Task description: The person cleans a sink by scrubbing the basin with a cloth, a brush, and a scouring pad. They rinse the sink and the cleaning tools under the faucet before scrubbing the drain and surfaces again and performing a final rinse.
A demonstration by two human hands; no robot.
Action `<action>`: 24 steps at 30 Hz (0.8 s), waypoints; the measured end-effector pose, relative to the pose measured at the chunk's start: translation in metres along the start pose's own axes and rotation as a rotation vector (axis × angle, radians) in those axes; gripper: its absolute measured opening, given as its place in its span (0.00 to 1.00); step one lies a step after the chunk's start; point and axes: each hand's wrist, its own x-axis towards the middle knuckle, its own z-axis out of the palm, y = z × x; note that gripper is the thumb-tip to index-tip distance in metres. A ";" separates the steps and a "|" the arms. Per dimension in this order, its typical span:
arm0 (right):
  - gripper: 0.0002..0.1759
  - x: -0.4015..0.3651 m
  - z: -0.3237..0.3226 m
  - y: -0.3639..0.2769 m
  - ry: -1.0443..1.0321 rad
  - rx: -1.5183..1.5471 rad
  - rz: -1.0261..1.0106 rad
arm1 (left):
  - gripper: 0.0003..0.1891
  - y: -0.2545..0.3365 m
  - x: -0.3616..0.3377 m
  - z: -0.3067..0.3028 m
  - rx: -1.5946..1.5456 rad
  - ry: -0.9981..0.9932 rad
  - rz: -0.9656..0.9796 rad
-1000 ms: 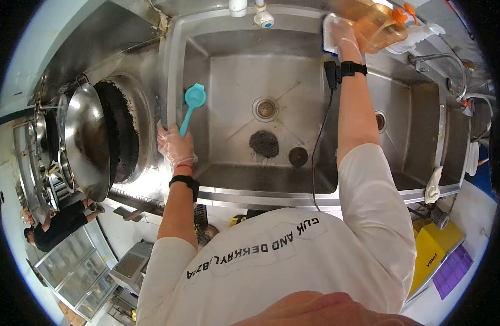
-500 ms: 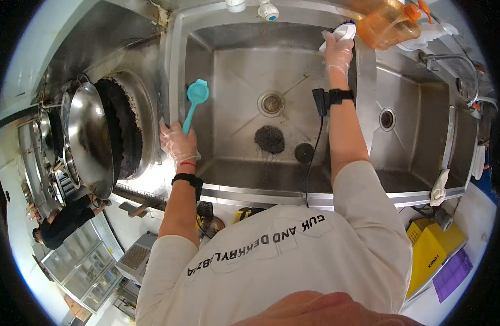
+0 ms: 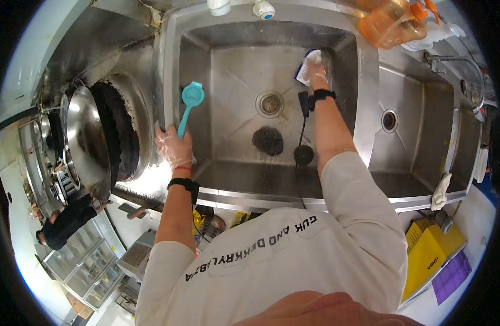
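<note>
My left hand (image 3: 174, 146), in a clear plastic glove, is closed round the handle of a teal scoop (image 3: 193, 94) at the left wall of the steel sink (image 3: 233, 70). The scoop's round head points away from me, over the basin. My right hand (image 3: 317, 75), also gloved, grips a white scrub brush (image 3: 310, 67) with dark blue bristles in the far right part of the basin. Between the hands, a drain (image 3: 269, 104) sits in the sink floor. Nearer to me lie a dark scouring pad (image 3: 268, 140) and a small round black piece (image 3: 303, 155).
An orange jug (image 3: 388, 27) stands at the far right corner, beside a second basin (image 3: 394, 146) with a tap (image 3: 459, 58). Large woks (image 3: 87, 141) stand at the left. A cable hangs from my right wrist. Another person (image 3: 68, 221) in black is at far left.
My right hand with the scrub brush has moved from the far right rim leftward and down into the basin. My left hand still holds the scoop, shifted slightly left.
</note>
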 end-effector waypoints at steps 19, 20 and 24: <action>0.32 0.030 0.033 -0.009 0.111 0.686 0.113 | 0.18 -0.001 -0.001 0.007 0.016 0.045 0.047; 0.31 0.033 0.024 0.002 0.165 0.460 0.017 | 0.18 -0.001 -0.001 0.005 0.000 0.041 0.044; 0.30 0.002 -0.017 -0.026 0.305 1.446 0.076 | 0.19 -0.005 0.000 0.008 0.005 0.021 0.038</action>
